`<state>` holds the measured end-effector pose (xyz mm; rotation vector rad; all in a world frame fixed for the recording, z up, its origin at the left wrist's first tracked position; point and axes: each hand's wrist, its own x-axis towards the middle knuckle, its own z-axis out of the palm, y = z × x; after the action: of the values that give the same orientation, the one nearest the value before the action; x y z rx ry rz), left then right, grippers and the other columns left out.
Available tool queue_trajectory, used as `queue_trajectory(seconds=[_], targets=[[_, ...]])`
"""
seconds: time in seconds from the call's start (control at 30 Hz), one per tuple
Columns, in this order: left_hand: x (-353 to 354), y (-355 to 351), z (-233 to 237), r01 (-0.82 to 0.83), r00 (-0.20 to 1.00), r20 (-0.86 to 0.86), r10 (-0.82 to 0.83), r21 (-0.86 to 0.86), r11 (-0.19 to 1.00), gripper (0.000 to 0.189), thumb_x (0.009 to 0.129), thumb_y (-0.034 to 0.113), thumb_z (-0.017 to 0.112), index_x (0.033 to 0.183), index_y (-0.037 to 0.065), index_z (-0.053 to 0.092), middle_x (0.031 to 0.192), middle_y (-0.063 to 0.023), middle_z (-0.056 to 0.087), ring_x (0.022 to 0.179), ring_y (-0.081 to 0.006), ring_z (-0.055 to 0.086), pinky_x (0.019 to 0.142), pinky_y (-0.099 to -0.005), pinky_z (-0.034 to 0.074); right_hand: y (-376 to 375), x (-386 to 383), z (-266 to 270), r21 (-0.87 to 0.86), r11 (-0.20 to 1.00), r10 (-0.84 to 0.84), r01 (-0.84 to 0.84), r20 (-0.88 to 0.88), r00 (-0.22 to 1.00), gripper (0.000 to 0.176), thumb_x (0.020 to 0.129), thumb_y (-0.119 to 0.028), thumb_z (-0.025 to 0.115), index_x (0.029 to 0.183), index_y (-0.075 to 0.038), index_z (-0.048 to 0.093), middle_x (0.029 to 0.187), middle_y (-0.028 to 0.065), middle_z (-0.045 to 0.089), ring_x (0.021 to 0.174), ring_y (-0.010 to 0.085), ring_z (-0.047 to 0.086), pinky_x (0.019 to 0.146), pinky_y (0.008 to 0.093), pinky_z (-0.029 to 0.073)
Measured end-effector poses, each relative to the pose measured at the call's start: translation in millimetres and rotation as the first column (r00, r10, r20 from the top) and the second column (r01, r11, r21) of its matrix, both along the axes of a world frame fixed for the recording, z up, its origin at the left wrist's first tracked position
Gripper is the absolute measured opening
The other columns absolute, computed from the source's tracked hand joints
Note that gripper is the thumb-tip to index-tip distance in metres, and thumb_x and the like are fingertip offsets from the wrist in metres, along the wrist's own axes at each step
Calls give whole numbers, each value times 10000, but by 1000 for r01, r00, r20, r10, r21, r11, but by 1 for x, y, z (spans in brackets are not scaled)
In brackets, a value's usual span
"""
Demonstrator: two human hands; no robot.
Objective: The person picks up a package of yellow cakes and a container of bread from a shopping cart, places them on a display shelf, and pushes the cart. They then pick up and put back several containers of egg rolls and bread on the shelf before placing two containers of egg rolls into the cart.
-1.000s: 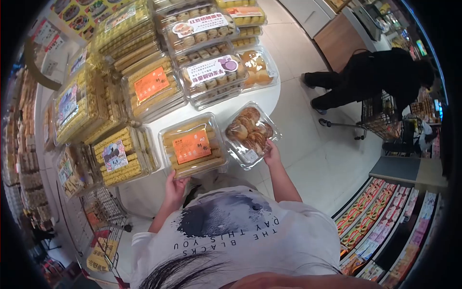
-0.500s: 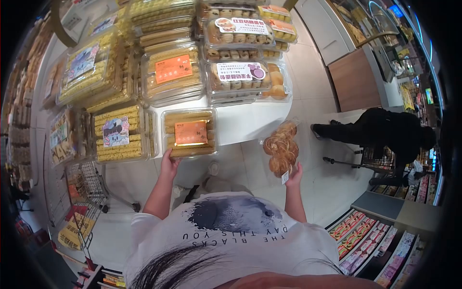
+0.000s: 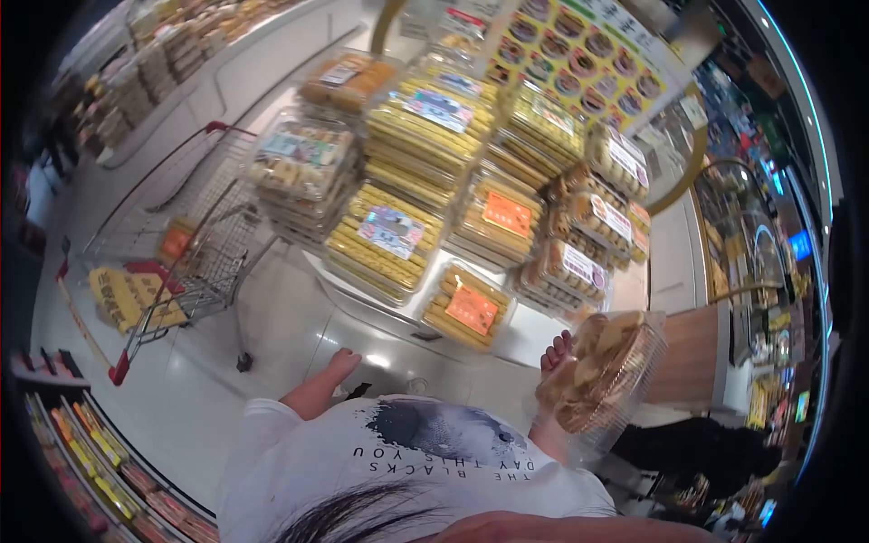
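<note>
The right hand (image 3: 557, 351) has lifted the clamshell of round pastries (image 3: 605, 366) off the white desk (image 3: 523, 333), grip clenched on its edge, beside the chest; the left hand (image 3: 344, 362) has left the orange-labelled biscuit box (image 3: 466, 308) (now lying at the desk's edge), grip released; a shopping trolley (image 3: 195, 258) stands on the pale shop floor.

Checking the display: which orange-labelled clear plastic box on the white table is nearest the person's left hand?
The clear plastic box of yellow sticks lying alone at the front, by the left hand; the other orange-labelled box sits farther back on a stack.
</note>
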<state>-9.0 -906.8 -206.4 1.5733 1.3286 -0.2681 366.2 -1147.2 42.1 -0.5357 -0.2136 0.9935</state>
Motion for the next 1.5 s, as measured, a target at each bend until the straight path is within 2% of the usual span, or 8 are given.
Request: queue_trajectory(seconds=[0.17, 0.23, 0.4, 0.77, 1.07, 1.27, 1.33, 1.5], targets=[[-206, 8, 27, 108, 948, -308, -81, 70, 992, 323, 764, 265, 457, 964, 56, 600, 1021, -202, 564, 967, -359, 524, 831, -424, 417, 127, -71, 51, 12, 985, 174, -174, 6, 985, 304, 828, -274, 461, 1004, -27, 464, 725, 56, 451, 613, 166, 453, 535, 292, 393], [-319, -10, -50, 325, 878, -449, -166, 305, 895, 233, 739, 191, 432, 771, 80, 634, 834, -195, 598, 777, -354, 576, 682, -459, 452, 169, -98, 51, -2, 972, 237, -237, 0, 972, 306, 824, -274, 466, 1002, -25, 469, 724, 57, 455, 619, 168, 457, 545, 294, 395], [-439, -60, -28, 203, 848, -521, 98, 490, 848, 119, 681, 144, 508, 679, 62, 595, 683, -162, 591, 627, -312, 589, 580, -430, 465, 259, -151, 35, -68, 931, 356, -359, -53, 933, 313, 815, -274, 478, 997, -20, 483, 720, 59, 465, 632, 175, 466, 568, 299, 399], [-336, -78, 12, -279, 902, -325, 283, 61, 958, 269, 705, 209, 514, 903, 43, 587, 851, -185, 596, 800, -305, 588, 686, -385, 467, 465, -265, -44, -142, 721, 654, -678, -183, 734, 327, 796, -274, 504, 986, -9, 515, 712, 64, 487, 661, 190, 485, 620, 309, 409], [-326, -38, 96, -887, 370, -27, 928, 288, 362, 447, 688, 325, 578, 992, -3, 562, 932, -182, 591, 887, -301, 564, 778, -359, 443, 575, -398, -80, -25, 411, 907, -911, -88, 411, 171, 789, -204, 516, 755, -40, 554, 707, 43, 535, 704, 177, 517, 719, 308, 424], [-346, -174, 77, -942, 101, -201, 974, 297, 159, 386, 695, 309, 564, 927, 1, 590, 892, -197, 598, 888, -314, 566, 776, -380, 447, 567, -504, -25, 119, 293, 950, -949, 73, 303, 156, 842, -177, 486, 756, -68, 558, 739, 15, 565, 698, 136, 536, 712, 269, 444], [-372, -269, -12, -913, 285, -454, 844, 138, 383, 356, 699, 293, 550, 911, 12, 600, 842, -198, 604, 809, -322, 590, 722, -359, 472, 567, -535, -22, 266, 223, 960, -938, 105, 258, 156, 856, -179, 476, 811, -64, 571, 754, 18, 583, 711, 133, 549, 708, 263, 455], [-416, -374, 19, -932, 304, -522, 797, 9, 362, 336, 700, 280, 549, 897, 14, 605, 802, -189, 606, 751, -309, 599, 667, -361, 479, 601, -600, -77, 280, 260, 933, -924, 174, 315, 204, 867, -244, 442, 909, -73, 545, 825, 42, 590, 820, 168, 555, 763, 327, 456]])
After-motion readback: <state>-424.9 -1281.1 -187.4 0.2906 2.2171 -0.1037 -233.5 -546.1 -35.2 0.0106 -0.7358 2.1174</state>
